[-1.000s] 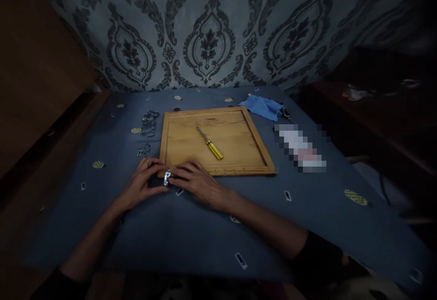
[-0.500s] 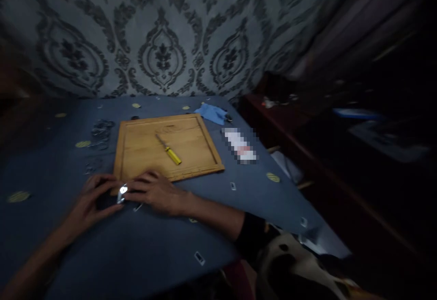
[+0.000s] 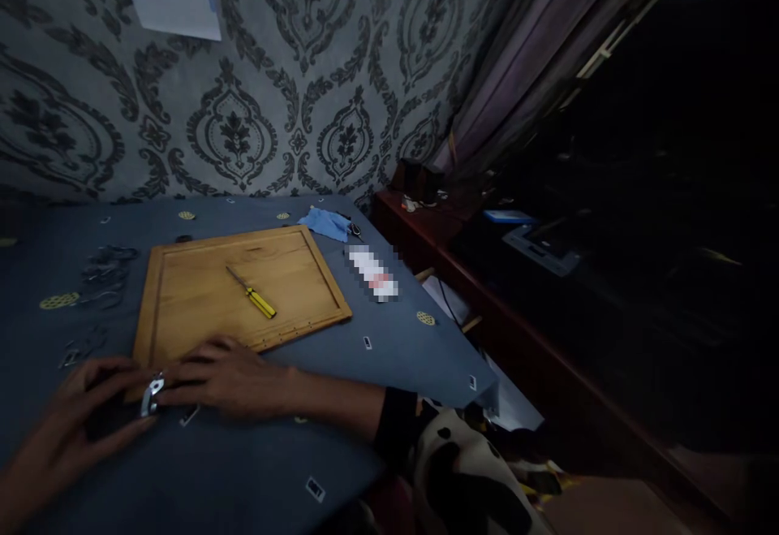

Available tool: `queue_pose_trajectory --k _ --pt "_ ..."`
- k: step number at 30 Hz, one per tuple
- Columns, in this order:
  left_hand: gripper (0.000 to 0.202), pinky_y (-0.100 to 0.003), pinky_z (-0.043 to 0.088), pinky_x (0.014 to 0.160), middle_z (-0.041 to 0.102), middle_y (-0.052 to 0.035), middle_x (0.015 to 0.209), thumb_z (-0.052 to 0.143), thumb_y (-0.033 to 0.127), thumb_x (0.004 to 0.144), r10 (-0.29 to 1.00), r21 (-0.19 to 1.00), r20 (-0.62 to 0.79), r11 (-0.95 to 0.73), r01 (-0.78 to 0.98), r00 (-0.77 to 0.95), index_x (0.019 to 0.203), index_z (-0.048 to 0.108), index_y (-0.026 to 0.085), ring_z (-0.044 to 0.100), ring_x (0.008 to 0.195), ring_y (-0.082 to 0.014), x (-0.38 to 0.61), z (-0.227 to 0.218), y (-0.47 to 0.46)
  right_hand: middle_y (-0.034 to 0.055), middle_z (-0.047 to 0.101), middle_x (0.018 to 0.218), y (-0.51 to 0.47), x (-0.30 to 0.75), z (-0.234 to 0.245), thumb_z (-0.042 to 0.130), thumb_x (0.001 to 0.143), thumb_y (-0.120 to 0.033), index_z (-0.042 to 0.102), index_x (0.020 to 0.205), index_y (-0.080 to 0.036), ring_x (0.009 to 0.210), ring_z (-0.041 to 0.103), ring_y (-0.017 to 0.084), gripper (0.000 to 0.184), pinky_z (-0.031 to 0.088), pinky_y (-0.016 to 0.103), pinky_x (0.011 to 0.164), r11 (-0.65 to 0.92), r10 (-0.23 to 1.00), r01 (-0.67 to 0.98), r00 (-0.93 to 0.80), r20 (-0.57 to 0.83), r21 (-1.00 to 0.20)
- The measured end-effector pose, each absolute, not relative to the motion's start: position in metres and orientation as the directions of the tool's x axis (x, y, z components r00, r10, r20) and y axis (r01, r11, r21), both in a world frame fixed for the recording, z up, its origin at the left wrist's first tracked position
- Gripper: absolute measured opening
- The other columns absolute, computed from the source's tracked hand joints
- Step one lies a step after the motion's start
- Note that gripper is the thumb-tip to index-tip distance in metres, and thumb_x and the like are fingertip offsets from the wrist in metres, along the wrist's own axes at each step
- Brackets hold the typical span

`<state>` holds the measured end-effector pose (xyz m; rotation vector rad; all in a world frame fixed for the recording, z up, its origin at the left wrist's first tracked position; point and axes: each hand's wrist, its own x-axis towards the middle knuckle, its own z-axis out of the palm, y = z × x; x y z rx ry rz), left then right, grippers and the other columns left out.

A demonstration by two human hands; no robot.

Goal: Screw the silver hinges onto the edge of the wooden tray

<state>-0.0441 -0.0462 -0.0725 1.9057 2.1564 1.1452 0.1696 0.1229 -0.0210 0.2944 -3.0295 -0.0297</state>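
My left hand (image 3: 73,421) and my right hand (image 3: 222,377) meet at the near left corner of a wooden board (image 3: 200,275) on the blue tablecloth (image 3: 256,446). Between the fingertips of both hands stands a small shiny metal bracket (image 3: 151,395), pinched from either side against the board's corner. A screwdriver with a yellow handle (image 3: 252,293) lies loose on the middle of the board, apart from both hands.
A pile of metal hooks (image 3: 106,271) and small screws (image 3: 76,350) lies left of the board. A blue cloth (image 3: 329,222) sits at the table's far right corner. A dark wooden bench (image 3: 487,308) runs along the right; patterned wallpaper stands behind.
The camera has swung to the right, so the board and hands now sit at the lower left. Both hands have kept their grip on the metal bracket at the board's corner.
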Motion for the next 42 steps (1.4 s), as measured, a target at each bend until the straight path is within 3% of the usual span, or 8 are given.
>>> queue_pose_trajectory --k 6,11,16,18,22,29,37,42 --pt "0.031 -0.047 0.058 0.092 0.062 0.0015 0.111 0.066 0.073 0.09 0.895 0.561 0.383 -0.029 0.828 -0.228 0.112 0.073 0.054 0.064 0.104 -0.0305 -0.047 -0.069 -0.05 0.002 0.054 0.164 0.124 0.169 -0.028 0.05 0.107 -0.015 0.059 0.15 -0.027 0.147 0.048 0.019 0.045 0.04 0.037 0.116 0.979 -0.202 -0.205 -0.974 0.102 -0.019" --pt "0.031 -0.043 0.06 0.092 0.064 0.0003 0.115 0.071 0.065 0.09 0.924 0.538 0.343 -0.047 0.842 -0.167 0.116 0.075 0.049 0.065 0.105 -0.0296 -0.056 -0.069 -0.049 0.0047 0.065 0.153 0.131 0.167 -0.044 0.047 0.106 -0.01 0.063 0.146 -0.022 0.14 0.054 0.018 0.044 0.041 0.034 0.117 0.975 -0.177 -0.203 -0.954 0.243 -0.087" --pt "0.045 -0.043 0.059 0.096 0.064 -0.0061 0.113 0.072 0.068 0.089 0.916 0.519 0.378 -0.088 0.85 -0.136 0.115 0.079 0.032 0.065 0.107 -0.0284 -0.055 -0.064 -0.047 0.0128 0.077 0.11 0.165 0.177 -0.044 0.042 0.11 -0.017 0.063 0.142 -0.012 0.108 0.066 0.023 0.039 0.051 0.038 0.099 0.963 0.21 0.085 -0.833 0.513 -0.256" --pt "0.046 -0.044 0.057 0.099 0.063 -0.0061 0.114 0.073 0.067 0.089 0.933 0.541 0.325 -0.051 0.839 -0.153 0.116 0.078 0.03 0.063 0.11 -0.0276 -0.052 -0.062 -0.047 0.0156 0.074 0.116 0.185 0.183 -0.039 0.046 0.109 -0.025 0.062 0.143 -0.012 0.111 0.065 0.028 0.04 0.051 0.043 0.097 0.924 0.375 0.263 -0.765 0.524 -0.278" --pt "0.045 -0.044 0.055 0.102 0.062 -0.0063 0.116 0.077 0.064 0.088 0.949 0.574 0.266 -0.014 0.819 -0.171 0.116 0.078 0.029 0.06 0.113 -0.0281 -0.048 -0.057 -0.048 0.0222 0.068 0.132 0.216 0.195 -0.03 0.065 0.098 -0.043 0.053 0.151 -0.011 0.12 0.062 0.037 0.063 0.052 0.048 0.099 0.819 0.574 0.509 -0.742 0.347 -0.265" --pt "0.046 -0.045 0.052 0.105 0.059 -0.0055 0.12 0.083 0.058 0.086 0.949 0.609 0.275 -0.046 0.792 -0.156 0.122 0.076 0.03 0.058 0.115 -0.0272 -0.048 -0.057 -0.048 0.0145 0.075 0.114 0.215 0.198 -0.028 0.061 0.098 -0.04 0.06 0.142 -0.017 0.104 0.071 0.031 0.05 0.055 0.04 0.086 0.809 0.551 0.487 -0.823 0.138 -0.329" --pt "0.045 -0.047 0.05 0.108 0.06 -0.0059 0.124 0.087 0.051 0.084 0.962 0.617 0.228 -0.024 0.787 -0.15 0.123 0.076 0.03 0.057 0.118 -0.0278 -0.046 -0.054 -0.048 0.0146 0.076 0.118 0.208 0.196 -0.036 0.058 0.086 -0.018 0.068 0.135 -0.02 0.101 0.071 0.028 0.049 0.055 0.039 0.081 0.844 0.463 0.34 -0.852 0.245 -0.414" --pt "0.045 -0.045 0.05 0.107 0.06 -0.0062 0.123 0.087 0.052 0.084 0.962 0.631 0.229 -0.031 0.775 -0.147 0.121 0.077 0.028 0.058 0.118 -0.0279 -0.045 -0.053 -0.048 0.0059 0.075 0.091 0.212 0.187 -0.013 0.06 0.093 -0.032 0.072 0.107 -0.021 0.076 0.068 0.02 0.022 0.053 0.032 0.067 0.741 0.536 0.196 -0.749 0.39 -0.643"
